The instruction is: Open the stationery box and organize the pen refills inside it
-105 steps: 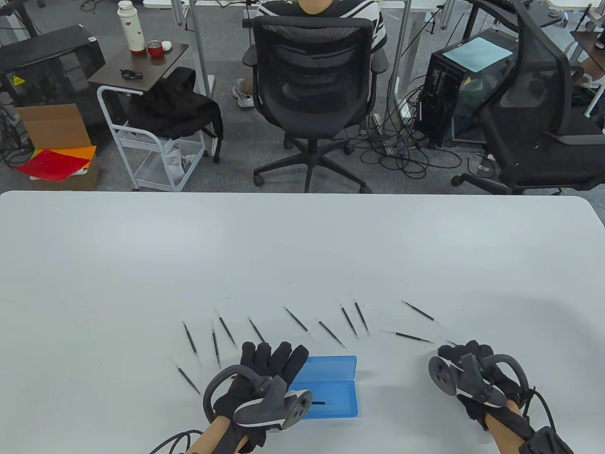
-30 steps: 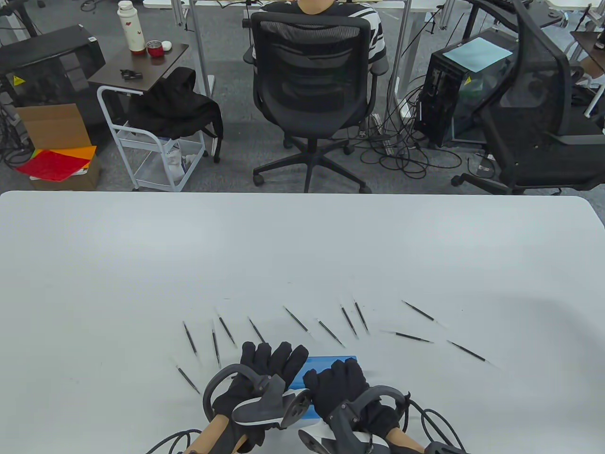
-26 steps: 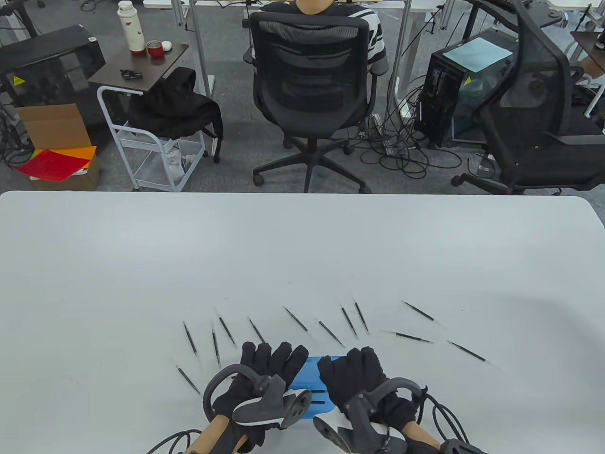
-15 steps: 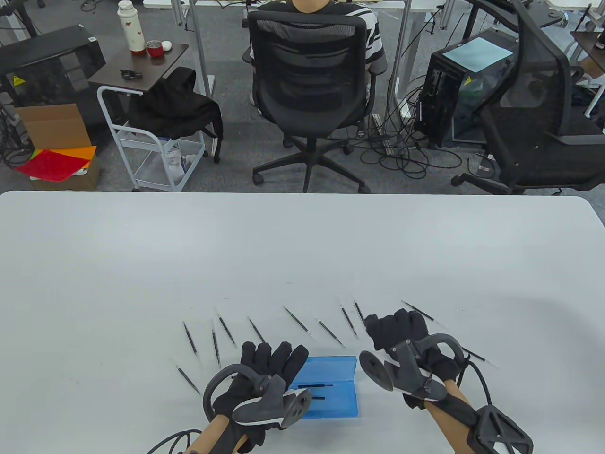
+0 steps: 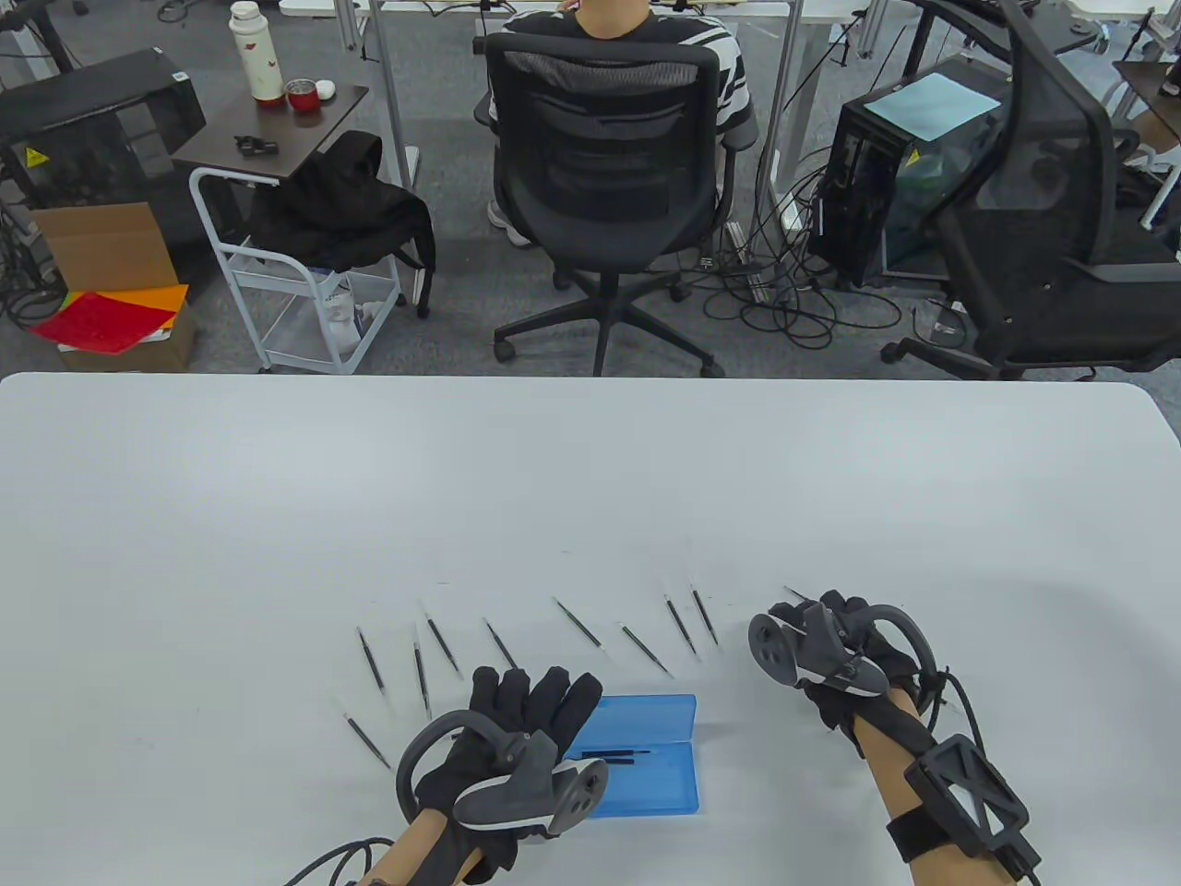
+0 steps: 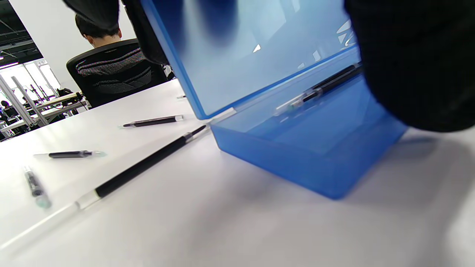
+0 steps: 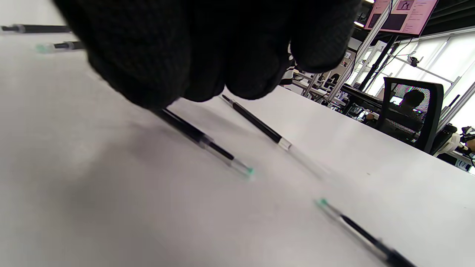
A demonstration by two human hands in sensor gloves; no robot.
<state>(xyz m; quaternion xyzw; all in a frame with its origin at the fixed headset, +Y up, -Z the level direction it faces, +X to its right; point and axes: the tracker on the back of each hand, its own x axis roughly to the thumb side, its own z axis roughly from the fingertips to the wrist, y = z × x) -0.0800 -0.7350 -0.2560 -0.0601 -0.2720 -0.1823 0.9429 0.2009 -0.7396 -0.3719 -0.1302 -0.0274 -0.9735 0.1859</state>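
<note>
Hands: left (image 5: pixel 517 738) props the stationery box (image 5: pixel 646 780) lid with straight fingers, right (image 5: pixel 830 646) pinches a refill (image 7: pixel 200 141).

A shallow translucent blue plastic stationery box (image 5: pixel 650 757) lay open near the table's front edge, its hinged lid (image 6: pixel 237 55) raised behind the tray. Two slim black pen refills (image 5: pixel 616 759) with clear ends lay inside the tray, side by side. More thin black refills (image 5: pixel 581 625) lay scattered in a loose arc on the table beyond the box.

The right hand (image 5: pixel 835 646) left the blue box (image 5: pixel 646 752), now over a refill (image 7: pixel 200 141).
</note>
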